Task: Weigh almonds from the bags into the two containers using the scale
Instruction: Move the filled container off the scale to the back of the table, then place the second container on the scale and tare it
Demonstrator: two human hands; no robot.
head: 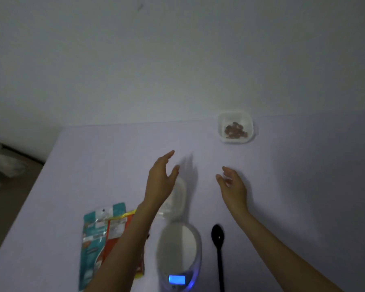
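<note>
A white square container (pixel 235 127) with several brown almonds in it sits at the table's far edge. A second, clear container (pixel 176 197) lies behind my left hand (pixel 160 180), partly hidden by it. That hand is raised with fingers spread and holds nothing. My right hand (pixel 233 187) hovers above the table, fingers loosely curled and empty. The oval scale (pixel 178 253) with a lit blue display stands near the front, its plate bare. Two almond bags, one teal (pixel 93 243) and one orange (pixel 117 232), lie to its left under my left forearm.
A black spoon (pixel 218 249) lies to the right of the scale. The lavender table (pixel 303 186) meets a plain wall at the back. The table's left edge drops to a floor with crumpled white cloth (pixel 0 163).
</note>
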